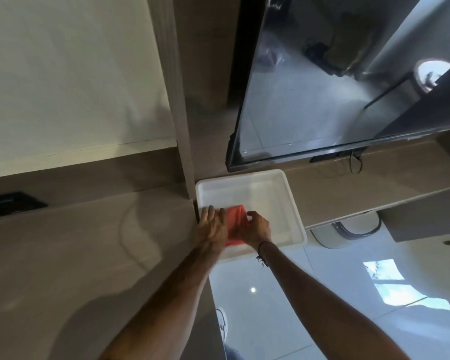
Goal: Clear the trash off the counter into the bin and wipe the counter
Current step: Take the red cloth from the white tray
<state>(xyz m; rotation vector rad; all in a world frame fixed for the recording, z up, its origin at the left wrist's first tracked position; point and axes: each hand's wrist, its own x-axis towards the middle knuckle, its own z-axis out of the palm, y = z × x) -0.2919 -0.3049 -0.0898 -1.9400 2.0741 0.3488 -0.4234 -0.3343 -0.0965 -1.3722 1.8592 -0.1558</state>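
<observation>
A red cloth (pixel 236 224) lies folded in the near left corner of a white plastic tray (pixel 283 203), which sits on the brown counter (pixel 89 242) and overhangs its front edge. My left hand (pixel 212 227) presses flat on the cloth's left side. My right hand (pixel 257 228) grips the cloth's right side, fingers curled over it. Both hands touch the cloth, and part of it is hidden under them. The rest of the tray looks empty.
A large dark television (pixel 335 87) hangs on the wall just behind the tray. A black socket plate (pixel 11 203) sits in the counter at far left. A white round bin (pixel 348 229) stands on the glossy floor below a shelf. My shoe (pixel 222 323) shows below.
</observation>
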